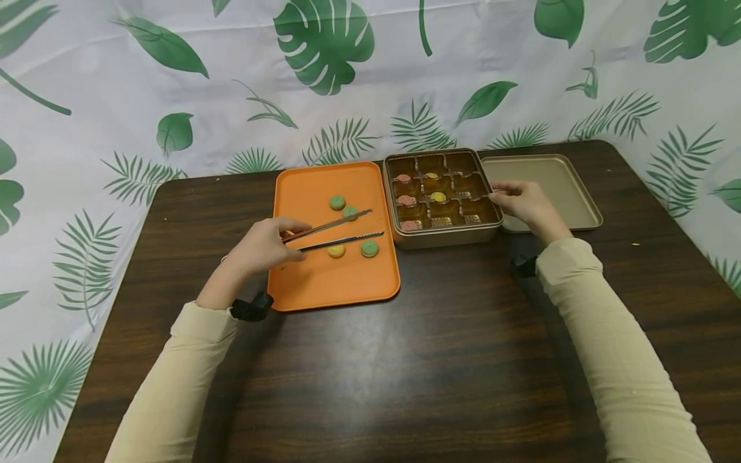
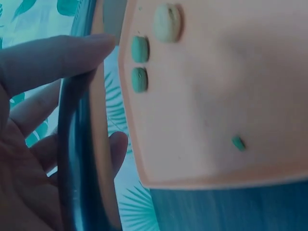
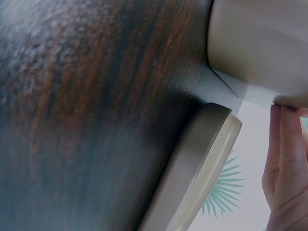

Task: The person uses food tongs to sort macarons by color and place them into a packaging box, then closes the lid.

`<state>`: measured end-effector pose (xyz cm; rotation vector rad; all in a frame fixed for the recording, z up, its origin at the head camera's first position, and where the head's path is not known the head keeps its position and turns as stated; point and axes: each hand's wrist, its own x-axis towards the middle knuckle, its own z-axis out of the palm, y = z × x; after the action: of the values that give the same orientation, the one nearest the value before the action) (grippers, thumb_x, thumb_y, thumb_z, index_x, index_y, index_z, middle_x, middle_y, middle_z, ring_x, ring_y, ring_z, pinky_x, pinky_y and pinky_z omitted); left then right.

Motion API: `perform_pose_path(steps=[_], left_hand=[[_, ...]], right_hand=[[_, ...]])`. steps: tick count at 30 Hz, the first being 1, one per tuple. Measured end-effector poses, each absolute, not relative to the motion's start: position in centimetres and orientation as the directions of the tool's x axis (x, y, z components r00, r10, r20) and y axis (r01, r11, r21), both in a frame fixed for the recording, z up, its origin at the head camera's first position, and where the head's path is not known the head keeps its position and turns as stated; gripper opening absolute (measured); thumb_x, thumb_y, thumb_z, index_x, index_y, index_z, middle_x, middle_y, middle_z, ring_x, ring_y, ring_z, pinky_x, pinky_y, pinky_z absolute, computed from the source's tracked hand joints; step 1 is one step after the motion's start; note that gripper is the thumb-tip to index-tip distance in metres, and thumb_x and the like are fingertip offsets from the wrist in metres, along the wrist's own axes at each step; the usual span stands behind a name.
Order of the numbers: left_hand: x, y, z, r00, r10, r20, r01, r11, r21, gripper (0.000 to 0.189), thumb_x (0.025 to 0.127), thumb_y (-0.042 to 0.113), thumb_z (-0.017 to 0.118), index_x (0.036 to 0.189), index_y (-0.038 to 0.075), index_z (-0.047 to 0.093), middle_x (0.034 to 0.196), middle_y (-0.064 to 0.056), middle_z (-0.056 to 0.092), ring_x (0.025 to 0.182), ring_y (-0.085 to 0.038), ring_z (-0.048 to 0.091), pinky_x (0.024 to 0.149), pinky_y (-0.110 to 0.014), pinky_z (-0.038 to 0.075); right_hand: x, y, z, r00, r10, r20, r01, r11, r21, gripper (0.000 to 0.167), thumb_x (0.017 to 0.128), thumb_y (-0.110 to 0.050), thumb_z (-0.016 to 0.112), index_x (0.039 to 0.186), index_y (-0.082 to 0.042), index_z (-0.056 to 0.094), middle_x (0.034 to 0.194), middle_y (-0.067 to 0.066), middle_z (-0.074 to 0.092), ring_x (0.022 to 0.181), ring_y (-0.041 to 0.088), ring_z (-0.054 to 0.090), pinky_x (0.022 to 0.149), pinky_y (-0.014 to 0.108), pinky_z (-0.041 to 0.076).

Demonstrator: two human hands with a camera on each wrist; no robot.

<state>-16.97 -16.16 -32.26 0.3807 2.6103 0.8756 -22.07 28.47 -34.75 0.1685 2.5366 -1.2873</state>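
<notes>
My left hand (image 1: 263, 244) holds a pair of metal tongs (image 1: 341, 242) over the orange tray (image 1: 324, 289). The arms of the tongs are spread, with nothing gripped between the tips. Under and around them lie green macarons (image 1: 369, 248) and a yellow macaron (image 1: 336, 250). To the right of the tray stands a gold tin box (image 1: 448, 239) with a divided brown plastic insert; pink macarons (image 1: 406, 200) fill the left column and yellow macarons (image 1: 438, 197) sit in the middle one. At the box's right rim, my right hand (image 1: 527, 202) pinches the edge.
A flat gold lid (image 1: 541, 183) lies right of the box, partly behind my right hand. A small green crumb (image 2: 238, 143) rests on the tray. The dark wooden table (image 1: 405, 373) meets a leaf-patterned cloth (image 1: 231, 83) at the back.
</notes>
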Motion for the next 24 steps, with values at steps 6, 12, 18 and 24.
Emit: perform_pose_path(steps=[6,12,18,24], left_hand=[[-16.5,-17.6,-32.8,-0.899,0.343,-0.272,0.118,0.788,0.604,0.052,0.084,0.010,0.071,0.134,0.009,0.057,0.135,-0.019,0.055,0.122,-0.039,0.050,0.096,-0.053,0.046],[-16.2,-19.1,-33.2,-0.902,0.333,-0.273,0.111,0.791,0.601,0.051,0.084,0.009,0.070,0.133,0.007,0.057,0.130,-0.020,0.058,0.114,-0.036,0.053,0.093,-0.049,0.047],[-16.0,-20.2,-33.5,-0.901,0.319,-0.293,0.094,0.804,0.587,0.052,0.083,0.013,0.073,0.133,0.008,0.058,0.122,-0.020,0.060,0.104,-0.031,0.055,0.083,-0.041,0.048],[-16.0,-21.2,-33.9,-0.898,0.311,-0.310,0.086,0.817,0.571,0.053,0.081,0.018,0.075,0.132,0.011,0.060,0.123,-0.019,0.059,0.108,-0.032,0.054,0.085,-0.043,0.047]], right_hand=[[-22.1,28.4,-34.6,-0.942,-0.023,-0.335,0.262,0.572,-0.777,0.059,0.100,-0.031,0.046,0.149,-0.002,0.031,0.149,0.026,0.036,0.137,0.037,0.038,0.112,0.047,0.035],[-22.0,28.3,-34.4,-0.941,-0.021,-0.338,0.264,0.579,-0.771,0.059,0.100,-0.031,0.046,0.149,-0.003,0.030,0.149,0.026,0.036,0.137,0.037,0.038,0.112,0.047,0.035],[-22.0,28.3,-34.4,-0.942,-0.020,-0.334,0.260,0.582,-0.770,0.058,0.100,-0.031,0.046,0.149,-0.003,0.031,0.148,0.026,0.037,0.136,0.037,0.039,0.112,0.047,0.036],[-22.0,28.4,-34.5,-0.941,-0.022,-0.339,0.262,0.584,-0.768,0.059,0.101,-0.032,0.045,0.150,-0.003,0.029,0.149,0.026,0.037,0.137,0.037,0.038,0.112,0.047,0.035]])
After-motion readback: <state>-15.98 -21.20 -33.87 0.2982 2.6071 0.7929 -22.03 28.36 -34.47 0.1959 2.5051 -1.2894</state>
